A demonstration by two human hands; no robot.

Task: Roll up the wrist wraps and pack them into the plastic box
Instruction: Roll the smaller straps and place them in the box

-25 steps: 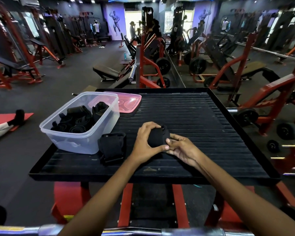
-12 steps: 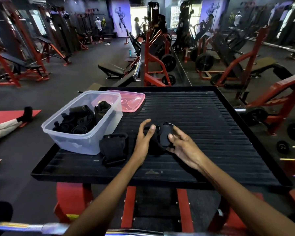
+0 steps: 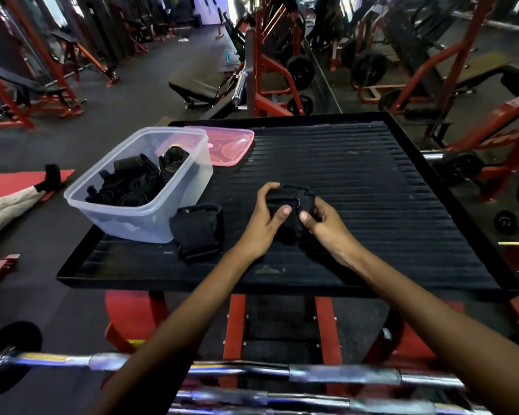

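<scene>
your fingers point(image 3: 268, 190) are curling round the wrist wrap point(image 3: 288, 202) from both sides, thumbs pinning its near face so the roll isn't loosening.

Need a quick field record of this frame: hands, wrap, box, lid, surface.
left hand: grips the black wrist wrap being rolled
right hand: pinches same wrap
clear plastic box: open, on platform's left side, rolled black wraps inside
loose black wrist wrap: lies beside the box, not rolled
pink translucent lid: off, behind the box
black ribbed platform: holds everything
</scene>
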